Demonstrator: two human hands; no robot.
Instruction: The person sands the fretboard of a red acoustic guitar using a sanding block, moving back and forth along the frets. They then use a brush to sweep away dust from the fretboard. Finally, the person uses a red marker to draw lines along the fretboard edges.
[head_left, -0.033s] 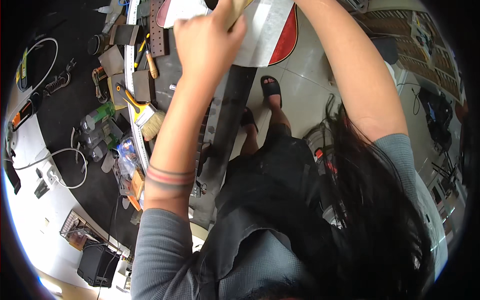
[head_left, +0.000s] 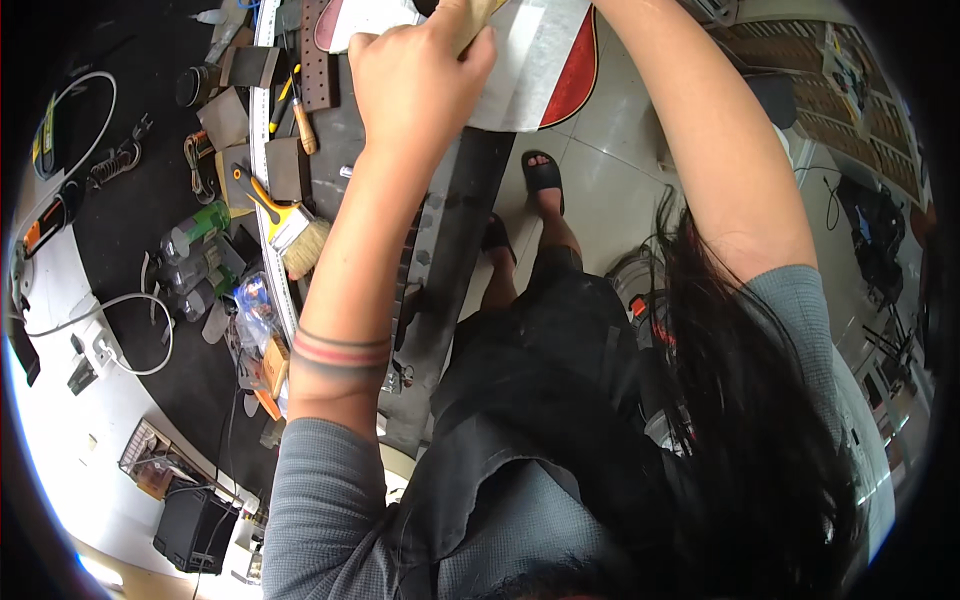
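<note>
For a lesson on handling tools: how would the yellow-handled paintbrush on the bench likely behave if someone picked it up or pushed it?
The paintbrush looks light, with a stiff flat handle that should lift easily. Lying flat on the workbench, it would probably slide rather than roll. Its pale bristles would likely bend if pressed.

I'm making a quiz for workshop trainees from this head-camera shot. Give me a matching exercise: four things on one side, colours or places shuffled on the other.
Things:
1. left hand
2. brush
3. bottle
4. sandal

Descriptions:
A. green cap, lying on the dark bench
B. black, on the tiled floor
C. yellow handle, pale bristles
D. closed on a pale wooden block over a white sheet

Pairs: 1-D, 2-C, 3-A, 4-B
</note>
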